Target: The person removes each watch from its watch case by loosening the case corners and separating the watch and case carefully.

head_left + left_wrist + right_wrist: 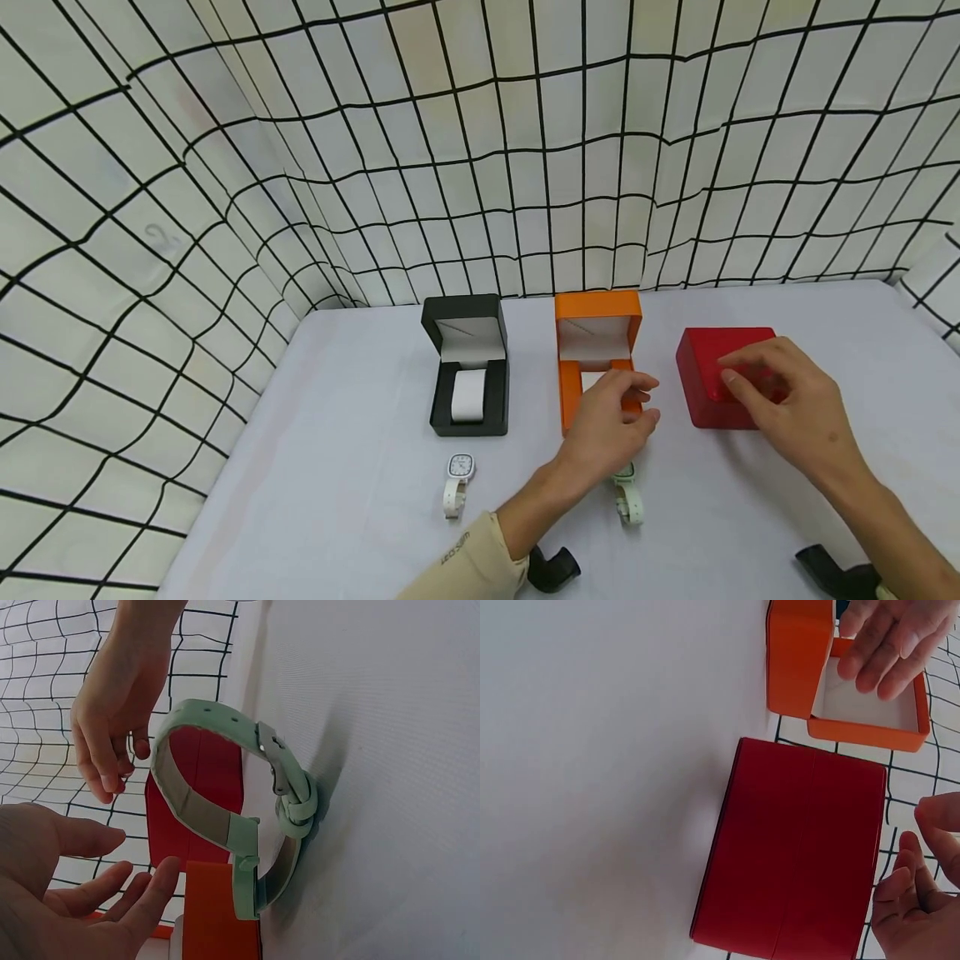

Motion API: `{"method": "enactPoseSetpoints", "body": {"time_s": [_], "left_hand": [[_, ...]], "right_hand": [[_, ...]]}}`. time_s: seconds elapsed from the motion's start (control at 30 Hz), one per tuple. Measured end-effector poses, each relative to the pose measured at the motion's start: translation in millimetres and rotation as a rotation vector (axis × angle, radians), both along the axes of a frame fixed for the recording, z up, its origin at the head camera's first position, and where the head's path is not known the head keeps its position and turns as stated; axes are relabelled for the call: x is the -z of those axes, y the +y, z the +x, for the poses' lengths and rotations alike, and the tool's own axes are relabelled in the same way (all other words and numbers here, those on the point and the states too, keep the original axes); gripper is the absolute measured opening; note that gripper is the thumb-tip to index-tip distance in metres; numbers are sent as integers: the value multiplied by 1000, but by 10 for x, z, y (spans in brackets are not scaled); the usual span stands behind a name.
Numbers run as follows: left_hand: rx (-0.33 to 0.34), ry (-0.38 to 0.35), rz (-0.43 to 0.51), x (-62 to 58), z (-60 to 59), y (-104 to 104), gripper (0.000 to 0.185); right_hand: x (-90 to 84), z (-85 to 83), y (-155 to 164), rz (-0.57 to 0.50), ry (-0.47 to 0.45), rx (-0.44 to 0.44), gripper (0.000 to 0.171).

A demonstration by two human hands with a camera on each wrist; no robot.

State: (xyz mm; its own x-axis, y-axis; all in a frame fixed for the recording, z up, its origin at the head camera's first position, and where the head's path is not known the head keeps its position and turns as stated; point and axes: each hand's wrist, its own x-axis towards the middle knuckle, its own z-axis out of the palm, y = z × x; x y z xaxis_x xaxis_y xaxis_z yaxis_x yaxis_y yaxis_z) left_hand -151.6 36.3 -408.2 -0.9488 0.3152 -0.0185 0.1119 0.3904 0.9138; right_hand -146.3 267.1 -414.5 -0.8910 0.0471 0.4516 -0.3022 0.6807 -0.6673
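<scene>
Red watch box (722, 379) is sitting closed on the white desk (360, 467), just to the right of the orange watch box (597, 350), with a narrow strip of desk showing between the two. The right hand (787, 400) is hovering over the red box's top; its grip is released, the fingers loosely bent and grasping nothing, and from the right wrist view the fingertips (907, 892) are hanging just past the box's far edge without clearly touching it. The left hand (611, 417) is hovering at the front of the orange box, whose lid is standing open with a pale lining inside; this grip is released too, the fingers relaxed and spread, holding nothing. A mint-green wristwatch (627, 493) is lying on the desk just in front of the orange box, below the left hand, its strap buckled into a loop (247, 825). To the left of the orange box, a black watch box (467, 367) is standing open with a white cushion (468, 393) in its base. A white wristwatch (457, 482) is lying on the desk just in front of the black box. A white backdrop with a black grid (480, 150) is rising behind the orange box and around the desk's sides.
</scene>
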Motion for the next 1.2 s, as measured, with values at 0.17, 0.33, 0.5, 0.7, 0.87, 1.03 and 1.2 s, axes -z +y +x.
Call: {"method": "enactPoseSetpoints", "body": {"time_s": [0.17,0.33,0.5,0.7,0.87,1.03,1.2], "left_hand": [[5,-10,-23,5,-1,10,33],[15,3,-48,2,1,28,35],[23,18,-57,-2,7,52,35],[20,8,-41,-4,2,100,35],[33,-19,-16,10,5,157,36],[52,-25,-9,9,1,212,38],[66,-43,-36,-6,-5,259,42]], "right_hand": [[15,-25,83,42,-18,9,26],[34,-31,164,83,-32,34,28],[29,-44,224,98,-58,36,33],[30,-78,279,115,-77,5,38],[46,-108,333,128,-72,8,40],[52,-145,397,145,-106,-7,45],[71,-163,439,181,-186,-34,62]]}}
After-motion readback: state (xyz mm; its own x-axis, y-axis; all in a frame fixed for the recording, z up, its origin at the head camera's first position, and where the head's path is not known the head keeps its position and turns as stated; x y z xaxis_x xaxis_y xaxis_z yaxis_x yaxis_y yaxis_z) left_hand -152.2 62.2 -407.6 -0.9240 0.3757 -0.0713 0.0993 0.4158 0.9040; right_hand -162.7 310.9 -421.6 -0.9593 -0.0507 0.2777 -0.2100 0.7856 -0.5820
